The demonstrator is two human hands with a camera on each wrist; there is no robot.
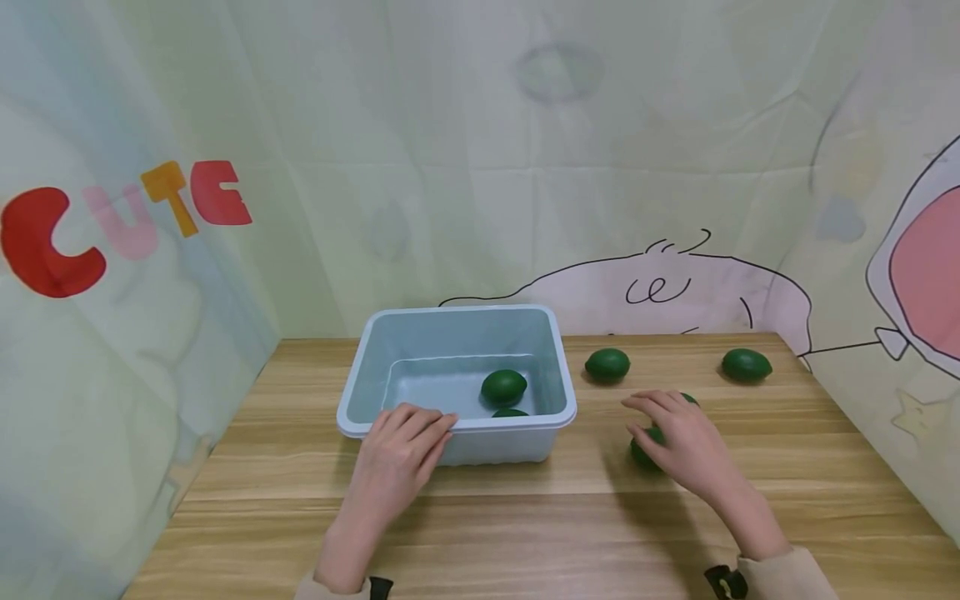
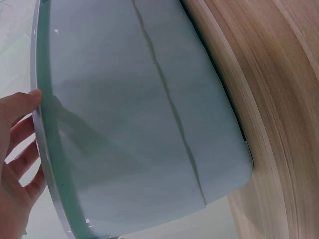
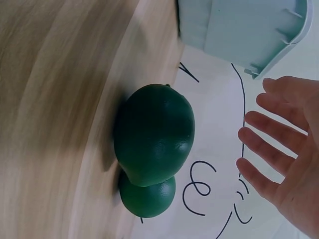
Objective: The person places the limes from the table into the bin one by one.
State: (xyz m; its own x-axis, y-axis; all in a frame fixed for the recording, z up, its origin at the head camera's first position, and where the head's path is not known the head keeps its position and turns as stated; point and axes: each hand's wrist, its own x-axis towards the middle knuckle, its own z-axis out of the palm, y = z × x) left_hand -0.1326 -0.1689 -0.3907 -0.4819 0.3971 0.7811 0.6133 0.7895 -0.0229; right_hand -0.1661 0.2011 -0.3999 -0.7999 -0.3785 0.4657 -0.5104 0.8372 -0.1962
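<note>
My left hand (image 1: 397,458) grips the front rim of a pale blue plastic bin (image 1: 495,446); in the left wrist view the thumb (image 2: 34,97) lies on the rim, the fingers at its far side. Two green limes lie inside: one lime (image 1: 504,387) shows whole, the other (image 1: 510,412) is mostly behind the front wall. My right hand (image 1: 686,442) hovers above the table with fingers apart and nothing held. Below it a lime (image 1: 643,452) is partly covered, and another (image 1: 689,399) peeks out behind. The right wrist view shows a near lime (image 3: 154,134) overlapping a farther one (image 3: 149,199).
Two more limes rest on the wooden table (image 1: 525,533): one lime (image 1: 607,365) right of the bin, one lime (image 1: 746,365) near the back right corner. A printed cloth (image 1: 465,167) hangs along the table's back and sides.
</note>
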